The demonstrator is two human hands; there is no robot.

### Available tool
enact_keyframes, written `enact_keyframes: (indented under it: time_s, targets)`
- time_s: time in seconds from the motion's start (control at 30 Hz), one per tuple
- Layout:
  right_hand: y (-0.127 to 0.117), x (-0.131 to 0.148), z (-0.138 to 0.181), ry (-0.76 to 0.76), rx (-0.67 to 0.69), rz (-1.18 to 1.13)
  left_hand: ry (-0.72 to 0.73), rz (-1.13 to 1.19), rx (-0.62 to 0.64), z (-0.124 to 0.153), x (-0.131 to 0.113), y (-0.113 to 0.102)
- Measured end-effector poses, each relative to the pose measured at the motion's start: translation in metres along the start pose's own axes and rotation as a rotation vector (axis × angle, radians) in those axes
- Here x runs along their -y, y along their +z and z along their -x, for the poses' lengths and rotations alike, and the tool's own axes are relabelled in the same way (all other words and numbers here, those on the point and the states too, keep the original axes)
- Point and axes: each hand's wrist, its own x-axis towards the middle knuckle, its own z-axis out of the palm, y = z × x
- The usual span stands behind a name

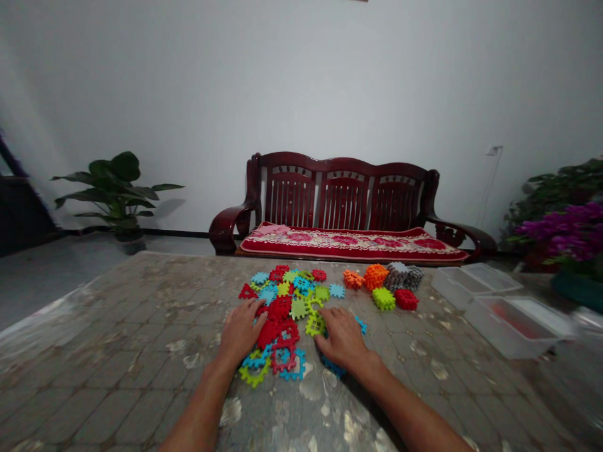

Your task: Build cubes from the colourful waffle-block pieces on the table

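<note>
A loose heap of flat plastic interlocking pieces with toothed edges, in red, blue and green, is spread on the table. My left hand (241,331) lies at the heap's left side, fingers stretched out and touching red pieces (280,309). On the opposite side rests my right hand (346,338), palm down with its fingers extended beside a green piece (315,324). Parts of blue pieces (333,366) show from under that hand; the rest is hidden. Nearest me in the heap are a green toothed frame (255,370) and a blue frame (294,366).
Orange pieces (375,276), grey pieces (405,277), a green stack (384,299) and a red stack (406,299) stand at the back right. Beyond them are a clear plastic box (506,339) and another clear container (490,276). A wooden bench (343,164) stands behind the table (141,339).
</note>
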Motion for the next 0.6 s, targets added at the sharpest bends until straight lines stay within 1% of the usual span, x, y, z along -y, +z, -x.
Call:
enact_keyframes:
  time_s: [0.17,0.27,0.37,0.43,0.5,0.6]
  targets:
    - [0.000,-0.007,-0.003,-0.114,-0.118,-0.148,-0.006,-0.012,0.021,-0.001,0.003,0.002]
    - [-0.010,-0.023,-0.013,-0.101,-0.228,-0.235,0.002,0.003,0.018,-0.002,0.006,0.004]
    - [-0.025,-0.055,-0.026,0.019,-0.376,-0.246,0.006,0.020,0.012,-0.002,0.008,0.006]
    - [-0.037,-0.080,-0.030,0.126,-0.456,-0.165,0.008,0.027,0.011,-0.002,0.008,0.007]
    - [-0.047,-0.105,-0.030,0.259,-0.469,-0.032,0.011,0.031,0.002,-0.003,0.009,0.008]
    - [-0.058,-0.130,-0.024,0.458,-0.403,0.132,0.012,0.027,-0.012,-0.003,0.010,0.008]
